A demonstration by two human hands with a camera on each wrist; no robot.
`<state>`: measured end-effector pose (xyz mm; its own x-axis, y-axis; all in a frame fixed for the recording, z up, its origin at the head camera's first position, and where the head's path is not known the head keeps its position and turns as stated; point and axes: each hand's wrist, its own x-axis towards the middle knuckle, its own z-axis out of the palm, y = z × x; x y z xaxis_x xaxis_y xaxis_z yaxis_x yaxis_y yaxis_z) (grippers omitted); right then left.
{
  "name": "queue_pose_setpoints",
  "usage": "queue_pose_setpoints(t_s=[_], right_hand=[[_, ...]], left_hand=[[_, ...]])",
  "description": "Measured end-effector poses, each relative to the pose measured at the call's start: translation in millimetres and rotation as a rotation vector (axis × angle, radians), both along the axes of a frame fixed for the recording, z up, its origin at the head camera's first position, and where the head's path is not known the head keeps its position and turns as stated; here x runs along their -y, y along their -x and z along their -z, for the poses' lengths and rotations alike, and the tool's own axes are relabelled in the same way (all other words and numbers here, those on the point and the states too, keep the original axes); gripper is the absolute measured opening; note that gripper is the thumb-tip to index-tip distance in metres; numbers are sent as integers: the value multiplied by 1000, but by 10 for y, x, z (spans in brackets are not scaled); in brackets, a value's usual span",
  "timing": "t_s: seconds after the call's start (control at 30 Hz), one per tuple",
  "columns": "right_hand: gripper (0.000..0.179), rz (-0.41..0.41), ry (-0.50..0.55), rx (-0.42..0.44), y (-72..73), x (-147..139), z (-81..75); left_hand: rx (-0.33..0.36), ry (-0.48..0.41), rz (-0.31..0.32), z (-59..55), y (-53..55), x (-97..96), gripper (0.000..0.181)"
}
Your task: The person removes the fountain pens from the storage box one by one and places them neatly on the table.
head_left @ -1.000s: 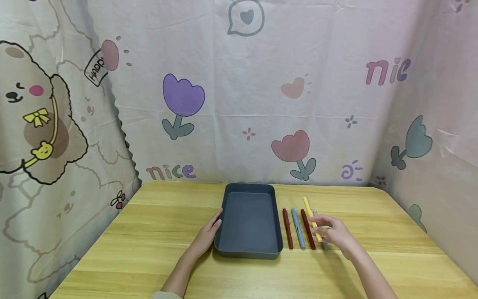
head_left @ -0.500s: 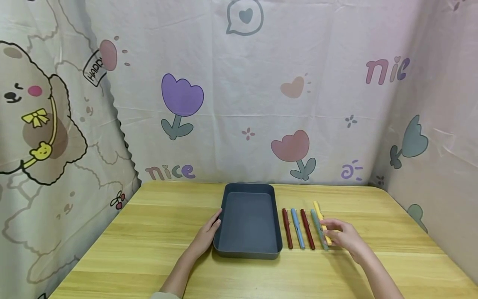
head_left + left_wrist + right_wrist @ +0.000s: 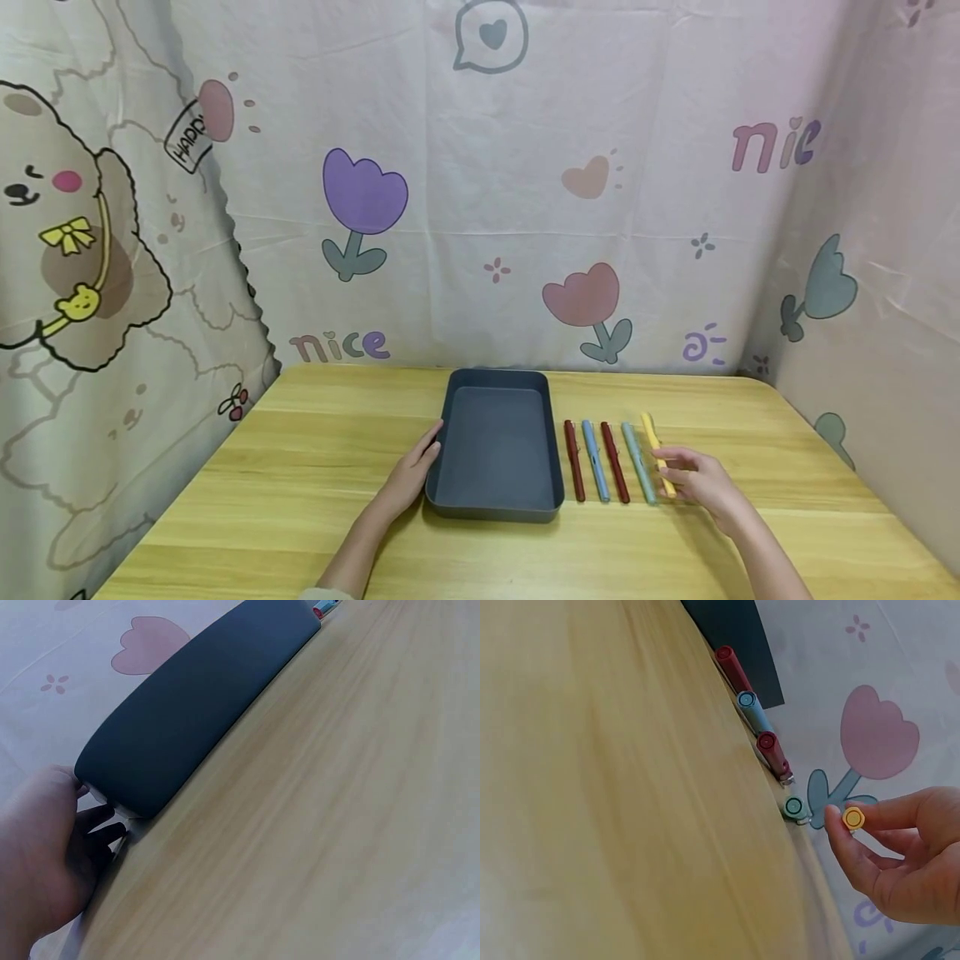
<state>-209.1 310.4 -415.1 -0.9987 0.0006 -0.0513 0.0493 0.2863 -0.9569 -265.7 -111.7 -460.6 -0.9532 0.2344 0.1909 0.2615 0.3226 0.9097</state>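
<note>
My left hand (image 3: 407, 481) rests against the left wall of a dark grey rectangular tray (image 3: 497, 450). In the left wrist view its fingers touch the tray's outer side near the table. My right hand (image 3: 697, 481) pinches a yellow pen (image 3: 656, 439) between thumb and fingers. The pen slants just right of a row of pens: a dark red pen (image 3: 574, 462), a blue pen (image 3: 596, 462), another dark red pen (image 3: 615, 462) and a green pen (image 3: 638, 462). The right wrist view shows the yellow pen (image 3: 853, 818) end-on, apart from the green pen (image 3: 795, 808).
The wooden table (image 3: 300, 467) runs back to a white cloth backdrop (image 3: 480, 167) printed with flowers and words. Another printed cloth (image 3: 90, 417) hangs at the left. Bare wood lies in front of the tray and to the right of my right hand.
My right hand has carried the yellow pen to the right, from over the second dark red pen past the green one. The left hand and tray stay in place.
</note>
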Motion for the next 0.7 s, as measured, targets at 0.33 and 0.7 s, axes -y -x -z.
queue_pose_setpoints(t_s=[0.33,0.7], right_hand=[[39,24,-11,39,18,-71,71],[38,49,10,60,57,-111,151]], left_hand=[[-13,10,-1,-11,-5,-5,46],[-32,7,-9,12,10,-5,46]])
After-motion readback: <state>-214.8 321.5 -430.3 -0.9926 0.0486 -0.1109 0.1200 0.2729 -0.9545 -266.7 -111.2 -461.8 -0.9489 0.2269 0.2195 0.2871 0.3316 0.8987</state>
